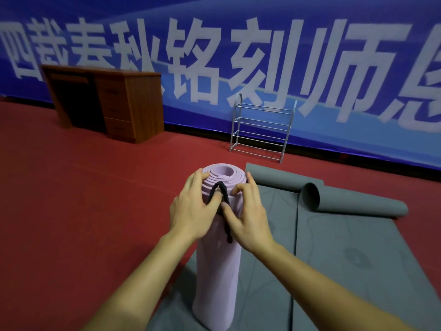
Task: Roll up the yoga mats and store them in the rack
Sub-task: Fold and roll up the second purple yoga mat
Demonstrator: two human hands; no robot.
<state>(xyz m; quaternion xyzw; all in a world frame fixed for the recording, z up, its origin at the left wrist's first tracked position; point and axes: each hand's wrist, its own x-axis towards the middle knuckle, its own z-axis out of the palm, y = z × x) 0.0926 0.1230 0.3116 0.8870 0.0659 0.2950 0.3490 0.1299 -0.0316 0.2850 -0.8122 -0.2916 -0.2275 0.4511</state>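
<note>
One mat point(218, 271) between left hand point(193, 209), right hand point(248, 218)

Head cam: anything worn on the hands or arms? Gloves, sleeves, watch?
Nothing worn that shows. Left hand and right hand: no gloves, rings, watch or wristband visible. No sleeve shows anywhere down to the frame's bottom edge.

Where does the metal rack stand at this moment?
In the head view, the metal rack stands right of centre against the blue banner, right of the wooden desk.
</note>
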